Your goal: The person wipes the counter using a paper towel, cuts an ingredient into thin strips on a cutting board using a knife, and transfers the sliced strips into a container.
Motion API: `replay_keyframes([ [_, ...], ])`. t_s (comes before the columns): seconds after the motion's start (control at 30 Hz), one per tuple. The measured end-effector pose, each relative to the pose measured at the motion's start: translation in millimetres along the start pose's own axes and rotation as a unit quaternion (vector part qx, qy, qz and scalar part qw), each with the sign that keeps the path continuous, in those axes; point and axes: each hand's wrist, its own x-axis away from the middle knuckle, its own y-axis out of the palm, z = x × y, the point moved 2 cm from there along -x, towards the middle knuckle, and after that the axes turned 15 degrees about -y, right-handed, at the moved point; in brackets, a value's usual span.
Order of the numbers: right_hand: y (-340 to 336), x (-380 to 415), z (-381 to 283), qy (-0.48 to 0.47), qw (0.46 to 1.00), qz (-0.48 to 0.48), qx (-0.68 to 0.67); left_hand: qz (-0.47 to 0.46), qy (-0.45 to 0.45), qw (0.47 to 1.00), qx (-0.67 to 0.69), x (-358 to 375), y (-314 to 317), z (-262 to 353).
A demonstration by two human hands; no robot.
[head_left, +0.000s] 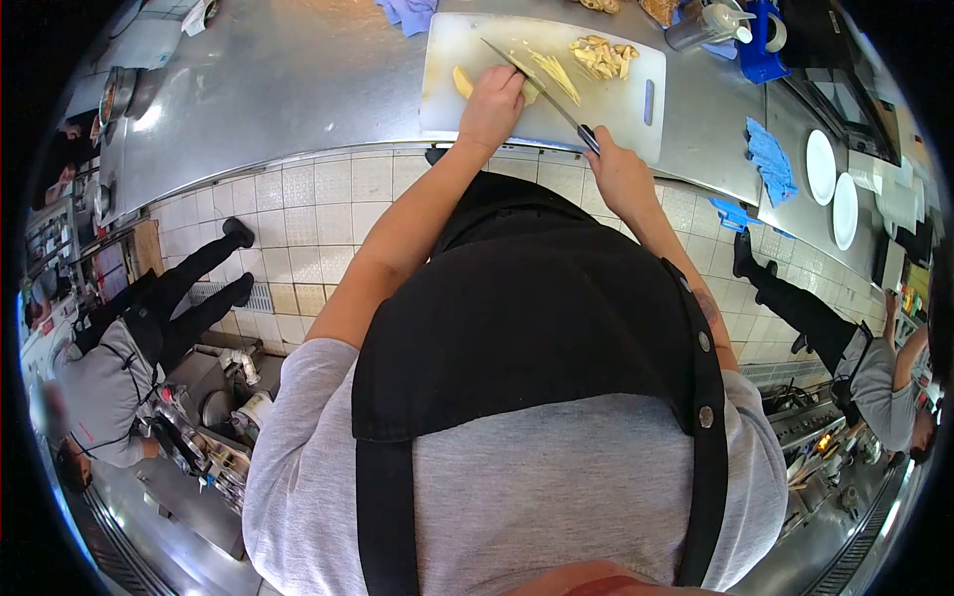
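A knife (pixel 542 91) slants across the white cutting board (pixel 447 117), its dark handle in my right hand (pixel 621 171), whose fingers are wrapped round it. My left hand (pixel 492 104) is closed over a pale yellow piece on the board, beside the blade; part of that piece (pixel 530 92) shows past the fingers. Another yellow piece (pixel 462 82) lies just left of this hand. Thin yellow strips (pixel 556 77) lie on the far side of the blade. A pile of yellow-brown pieces (pixel 603 58) sits near the board's upper right.
The board rests on a steel counter (pixel 278 89). Blue cloths (pixel 407 12) (pixel 771 159), a clear bottle (pixel 701 30), a blue tape dispenser (pixel 763 45) and two white plates (pixel 821 167) are around it. One person (pixel 109 377) is at the left, another (pixel 879 372) at the right.
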Motion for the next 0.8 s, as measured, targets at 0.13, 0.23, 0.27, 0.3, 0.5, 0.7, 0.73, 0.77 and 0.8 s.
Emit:
replay_keyframes([
  [0.13,15,-20,2,-0.012,1.000,0.023,-0.013,-0.006,-0.002,1.000,-0.007,0,0,0],
  [0.23,18,-41,-3,-0.032,0.999,0.039,-0.011,-0.002,-0.001,1.000,-0.007,0,0,1],
  [0.27,17,-45,-4,-0.041,0.998,0.044,-0.009,0.001,0.000,1.000,-0.007,0,0,1],
  [0.3,13,-46,-4,-0.039,0.998,0.041,0.001,0.004,0.001,1.000,-0.006,0,1,0],
  [0.5,-10,-21,-8,-0.025,0.999,0.023,0.021,-0.008,-0.008,1.000,-0.019,0,0,0],
  [0.7,-9,4,-3,-0.015,1.000,-0.001,-0.005,-0.003,-0.001,1.000,0.000,0,-1,0],
  [0.73,-7,5,-2,-0.013,1.000,-0.004,-0.007,-0.003,-0.003,1.000,0.001,0,-2,1],
  [0.77,-6,5,-1,-0.011,1.000,-0.006,-0.008,-0.003,-0.005,1.000,0.003,0,-2,2],
  [0.8,-3,4,1,-0.008,1.000,-0.008,-0.007,-0.002,-0.007,1.000,0.006,0,-2,2],
])
